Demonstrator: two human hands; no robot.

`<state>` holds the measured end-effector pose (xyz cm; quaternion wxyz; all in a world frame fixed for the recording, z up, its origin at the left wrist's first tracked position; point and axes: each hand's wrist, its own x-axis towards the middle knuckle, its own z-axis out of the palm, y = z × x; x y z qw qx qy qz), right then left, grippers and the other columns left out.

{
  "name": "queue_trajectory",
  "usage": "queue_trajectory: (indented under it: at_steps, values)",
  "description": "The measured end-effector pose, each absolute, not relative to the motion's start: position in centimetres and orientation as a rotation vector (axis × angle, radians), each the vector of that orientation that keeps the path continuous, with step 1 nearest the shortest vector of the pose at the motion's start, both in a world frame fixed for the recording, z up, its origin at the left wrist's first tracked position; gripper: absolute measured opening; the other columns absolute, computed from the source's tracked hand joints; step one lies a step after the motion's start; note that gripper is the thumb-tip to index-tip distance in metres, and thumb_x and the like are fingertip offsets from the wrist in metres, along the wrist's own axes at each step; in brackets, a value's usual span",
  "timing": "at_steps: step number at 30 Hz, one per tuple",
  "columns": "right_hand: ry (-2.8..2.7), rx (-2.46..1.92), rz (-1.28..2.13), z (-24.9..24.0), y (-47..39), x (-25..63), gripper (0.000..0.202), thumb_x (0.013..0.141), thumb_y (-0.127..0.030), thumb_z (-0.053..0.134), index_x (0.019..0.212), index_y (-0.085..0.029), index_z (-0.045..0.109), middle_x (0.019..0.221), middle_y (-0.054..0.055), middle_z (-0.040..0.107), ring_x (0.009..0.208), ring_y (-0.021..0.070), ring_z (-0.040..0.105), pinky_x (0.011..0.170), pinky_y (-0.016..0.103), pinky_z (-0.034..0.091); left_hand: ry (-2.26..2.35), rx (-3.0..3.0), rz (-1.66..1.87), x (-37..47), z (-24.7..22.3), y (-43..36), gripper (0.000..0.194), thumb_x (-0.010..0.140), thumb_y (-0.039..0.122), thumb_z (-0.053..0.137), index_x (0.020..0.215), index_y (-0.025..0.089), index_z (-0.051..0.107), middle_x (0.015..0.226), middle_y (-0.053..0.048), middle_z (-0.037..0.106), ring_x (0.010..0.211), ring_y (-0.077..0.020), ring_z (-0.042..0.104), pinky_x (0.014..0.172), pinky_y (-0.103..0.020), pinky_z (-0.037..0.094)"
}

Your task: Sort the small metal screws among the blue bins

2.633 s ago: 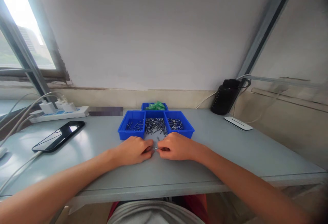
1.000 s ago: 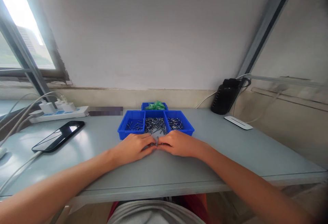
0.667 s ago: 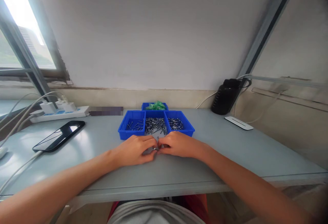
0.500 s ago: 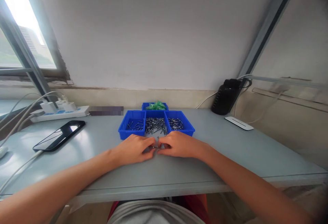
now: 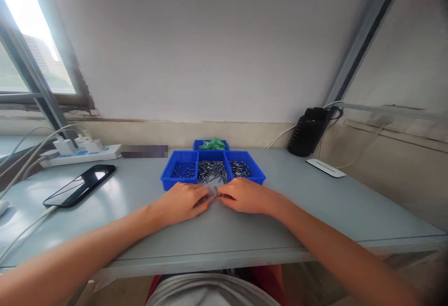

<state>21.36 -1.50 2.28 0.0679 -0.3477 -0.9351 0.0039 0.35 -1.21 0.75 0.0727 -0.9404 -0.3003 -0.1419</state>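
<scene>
Your left hand (image 5: 185, 201) and your right hand (image 5: 245, 196) are meeting just in front of the bins, thumbs and fingers nearly closed, and both are pinching a small metal piece (image 5: 213, 197) between their tips; the fingers are hiding most of it, so its exact shape is impossible to tell. Just beyond your fingertips, a loose screw (image 5: 216, 188) is lying on the grey table (image 5: 224, 236). Behind that, a heap of screws (image 5: 212, 170) is spreading between two blue bins, its near edge reaching toward your hands. The left blue bin (image 5: 179, 185) is holding a thin scatter of dark screws (image 5: 184, 172), while the right blue bin (image 5: 258, 175) is holding a denser pile of short metal parts (image 5: 240, 169). Behind them, a small back bin (image 5: 211, 148) is carrying something green and crumpled (image 5: 214, 144). Further out to your left, a phone (image 5: 80, 187) is lying flat near a white power strip (image 5: 84, 155) with plugs in it; to your right, a black bottle (image 5: 306, 133) is standing near the wall, close to a flat white device (image 5: 325, 168).
</scene>
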Motion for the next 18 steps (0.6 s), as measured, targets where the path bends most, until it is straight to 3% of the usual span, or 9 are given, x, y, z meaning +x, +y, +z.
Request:
queue_trajectory:
  at_steps: [8,13,18]
  values:
    - [-2.848,-0.994,0.023,2.02,-1.59,21.07,0.024,0.089,-0.027,0.040,0.078,-0.017,0.060,0.069,0.002,0.063,0.063,0.0137,0.054,0.054,0.022,0.031,-0.654,-2.944,-0.521,0.07,0.66,-1.04,0.027,0.094,0.029,0.033,0.106,0.019,0.055,0.088,-0.003,0.060,0.080,-0.0129,0.058,0.071,-0.023,0.044]
    - [-2.851,-1.048,0.051,2.14,-1.55,21.17,0.026,0.090,-0.029,0.038,0.082,-0.018,0.060,0.071,0.003,0.063,0.065,0.0142,0.056,0.055,0.022,0.032,-0.714,-2.916,-0.508,0.15,0.79,-0.96,0.024,0.093,0.027,0.035,0.101,0.019,0.056,0.088,-0.002,0.062,0.081,-0.0133,0.059,0.072,-0.023,0.044]
    - [-2.828,-1.079,-0.008,2.28,-1.58,21.32,0.026,0.089,-0.029,0.038,0.078,-0.018,0.059,0.067,0.002,0.062,0.062,0.0137,0.054,0.054,0.023,0.029,-0.918,-2.780,-0.355,0.27,0.74,-0.94,0.030,0.094,0.034,0.032,0.092,0.019,0.057,0.069,-0.001,0.062,0.065,-0.0147,0.060,0.058,-0.023,0.041]
